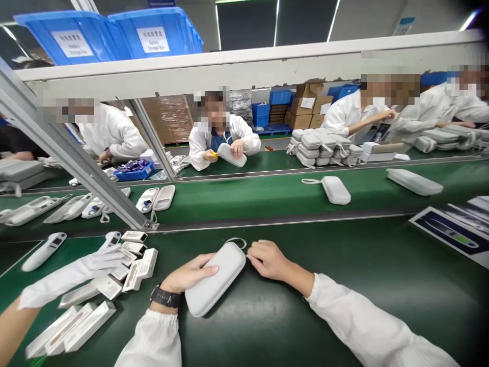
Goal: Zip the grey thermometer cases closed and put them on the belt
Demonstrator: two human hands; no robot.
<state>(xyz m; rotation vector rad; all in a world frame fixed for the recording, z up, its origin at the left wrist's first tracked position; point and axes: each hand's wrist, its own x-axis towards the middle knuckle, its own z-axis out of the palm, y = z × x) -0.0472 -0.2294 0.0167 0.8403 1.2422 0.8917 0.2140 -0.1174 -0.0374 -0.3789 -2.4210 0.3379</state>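
Observation:
A light grey zippered case point(217, 280) with rounded ends is tilted above the green work surface point(305, 326). My left hand point(191, 275), with a black watch on its wrist, is closed around the case's left side, the thumb lying on top. At the upper right corner of the case, my right hand point(269, 260) pinches what looks like the zipper pull; the fingers hide most of it. A thin wrist strap point(237, 240) loops out behind the case's top end. The case looks closed along its visible edge.
A co-worker's white-gloved hand point(91, 262) reaches over small white boxes point(143, 267) at left, near a white thermometer-like device point(45, 251). Beyond a metal rail, a green conveyor point(237, 199) carries cases, some open. Printed boxes point(454, 232) lie at right. Co-workers sit opposite.

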